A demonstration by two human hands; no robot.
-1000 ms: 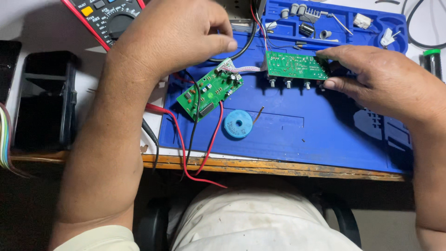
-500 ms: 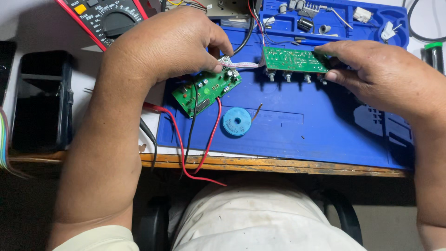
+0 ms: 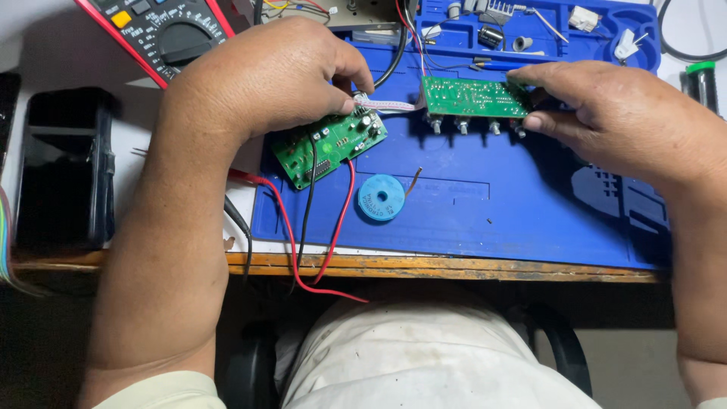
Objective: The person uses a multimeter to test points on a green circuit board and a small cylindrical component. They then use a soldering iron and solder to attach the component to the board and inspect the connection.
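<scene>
Two boards (image 3: pixel 329 145), (image 3: pixel 471 96), long axes left-right, knobs toward person

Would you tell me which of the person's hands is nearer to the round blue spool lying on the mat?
Left. The left hand rests up and to the left of the blue spool, by the small green circuit board. The right hand sits farther off, up and to the right.

Both forearms were extended forward, palms turned down. The left hand (image 3: pixel 273 83) was curled, its fingertips (image 3: pixel 356 82) pinched together. The right hand (image 3: pixel 613 113) was stretched leftward, fingers and thumb closed in a grip.
</scene>
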